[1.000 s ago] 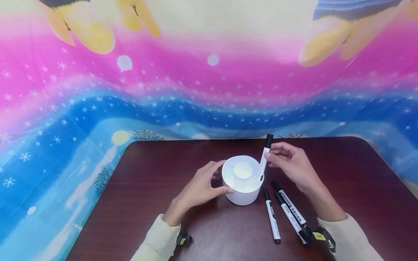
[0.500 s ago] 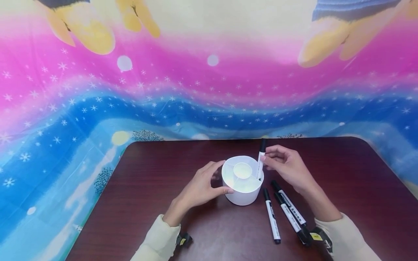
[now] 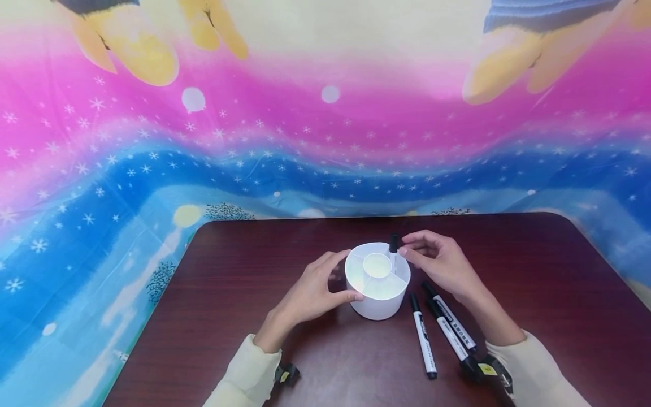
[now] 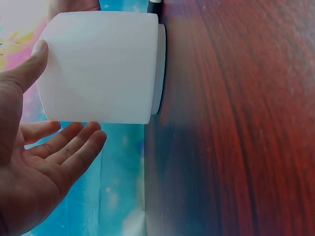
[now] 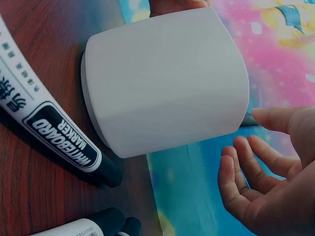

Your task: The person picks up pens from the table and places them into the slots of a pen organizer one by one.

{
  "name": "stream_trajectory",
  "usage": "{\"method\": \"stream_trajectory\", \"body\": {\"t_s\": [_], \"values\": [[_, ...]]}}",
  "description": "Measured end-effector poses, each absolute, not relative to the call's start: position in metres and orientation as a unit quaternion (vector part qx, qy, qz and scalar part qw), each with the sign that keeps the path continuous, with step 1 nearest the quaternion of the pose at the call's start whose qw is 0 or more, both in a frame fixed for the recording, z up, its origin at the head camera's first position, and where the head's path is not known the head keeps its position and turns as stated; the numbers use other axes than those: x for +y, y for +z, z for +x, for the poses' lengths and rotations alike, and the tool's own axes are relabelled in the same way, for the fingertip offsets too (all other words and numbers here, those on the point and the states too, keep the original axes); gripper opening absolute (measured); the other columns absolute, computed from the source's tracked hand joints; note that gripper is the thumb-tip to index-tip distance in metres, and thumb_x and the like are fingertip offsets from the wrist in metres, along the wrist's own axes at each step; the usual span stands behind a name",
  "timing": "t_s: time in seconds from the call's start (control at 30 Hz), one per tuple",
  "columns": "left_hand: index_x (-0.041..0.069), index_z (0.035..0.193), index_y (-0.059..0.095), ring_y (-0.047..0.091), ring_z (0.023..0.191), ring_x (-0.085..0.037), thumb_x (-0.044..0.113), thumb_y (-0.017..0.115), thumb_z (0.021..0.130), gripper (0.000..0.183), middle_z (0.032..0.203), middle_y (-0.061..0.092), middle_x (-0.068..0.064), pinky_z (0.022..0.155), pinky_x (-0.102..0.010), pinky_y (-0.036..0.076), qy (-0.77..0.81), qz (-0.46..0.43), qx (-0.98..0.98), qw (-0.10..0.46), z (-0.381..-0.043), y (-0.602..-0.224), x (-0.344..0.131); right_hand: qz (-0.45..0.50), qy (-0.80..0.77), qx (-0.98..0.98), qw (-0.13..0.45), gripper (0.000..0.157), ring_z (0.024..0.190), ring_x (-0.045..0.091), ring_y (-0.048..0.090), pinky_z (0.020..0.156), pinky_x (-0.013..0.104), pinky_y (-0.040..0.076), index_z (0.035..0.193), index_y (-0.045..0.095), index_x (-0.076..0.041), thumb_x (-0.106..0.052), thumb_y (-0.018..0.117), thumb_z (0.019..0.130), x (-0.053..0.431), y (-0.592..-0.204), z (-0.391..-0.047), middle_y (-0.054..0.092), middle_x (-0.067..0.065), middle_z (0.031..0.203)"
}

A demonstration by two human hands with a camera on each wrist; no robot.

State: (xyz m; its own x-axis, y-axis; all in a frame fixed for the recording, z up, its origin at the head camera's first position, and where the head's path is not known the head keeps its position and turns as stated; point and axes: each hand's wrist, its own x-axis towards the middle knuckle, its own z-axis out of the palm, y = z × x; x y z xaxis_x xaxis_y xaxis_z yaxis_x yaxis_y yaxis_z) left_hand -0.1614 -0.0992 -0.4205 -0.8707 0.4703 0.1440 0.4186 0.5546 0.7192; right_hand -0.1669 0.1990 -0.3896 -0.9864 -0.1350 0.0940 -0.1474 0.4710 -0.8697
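A round white pen holder (image 3: 378, 308), divided into compartments around a central ring, stands upright on the table. My left hand (image 3: 315, 288) holds its left side, thumb on the near wall and fingers round the far side. A whiteboard marker (image 3: 394, 244) with a black cap stands in the holder's back right compartment. Beside that cap is my right hand (image 3: 447, 263), its thumb tip right at the marker and its other fingers spread loosely. In the right wrist view, the holder (image 5: 167, 83) hides most of that marker, and only part of the cap (image 5: 249, 119) shows.
A single whiteboard marker (image 3: 424, 342) lies right of the holder on the dark wooden table (image 3: 229, 316). Two more markers (image 3: 452, 333) lie side by side under the right forearm. Behind the table hangs a colourful printed cloth (image 3: 285, 130).
My right hand has moved left and lowered the marker into the holder, shifting it from the right rim to the back right compartment, then loosened its fingers. The left hand has stayed still.
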Motion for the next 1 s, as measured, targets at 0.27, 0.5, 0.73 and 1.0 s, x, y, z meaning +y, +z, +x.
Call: {"method": "stream_trajectory", "body": {"t_s": [0.27,0.5,0.73,1.0], "values": [[0.022,0.161,0.049,0.071,0.118,-0.018,0.045,0.092,0.085,0.090,0.135,0.065,0.001,0.102,-0.038,0.062,0.398,0.252,0.882,0.028,-0.162,-0.421,-0.099,0.081,0.496,-0.864,0.010,0.040,0.106,0.026,0.073,0.080,0.024,0.060,0.136,0.068,-0.006,-0.031,0.072,0.105,0.201,-0.384,-0.165,0.074,0.018,0.124],[0.019,0.166,0.039,0.070,0.125,-0.022,0.047,0.092,0.085,0.101,0.152,0.060,-0.004,0.106,-0.042,0.060,0.396,0.250,0.883,0.041,-0.162,-0.421,-0.098,0.083,0.502,-0.861,0.014,0.040,0.099,0.016,0.073,0.079,0.024,0.060,0.136,0.068,-0.005,-0.030,0.072,0.105,0.204,-0.380,-0.162,0.074,0.018,0.122],[0.018,0.169,0.032,0.071,0.122,-0.020,0.044,0.094,0.082,0.110,0.144,0.062,-0.004,0.105,-0.040,0.060,0.416,0.253,0.873,0.027,-0.163,-0.420,-0.101,0.086,0.503,-0.860,0.019,0.039,0.092,0.005,0.070,0.078,0.023,0.060,0.136,0.067,-0.005,-0.027,0.072,0.105,0.208,-0.377,-0.162,0.074,0.018,0.122],[0.016,0.166,0.038,0.072,0.121,-0.020,0.047,0.092,0.084,0.103,0.146,0.061,-0.004,0.106,-0.042,0.060,0.409,0.259,0.874,0.030,-0.163,-0.420,-0.100,0.082,0.498,-0.863,0.008,0.040,0.094,0.004,0.071,0.081,0.024,0.061,0.137,0.066,-0.004,-0.030,0.070,0.106,0.221,-0.378,-0.156,0.073,0.019,0.123]]}}
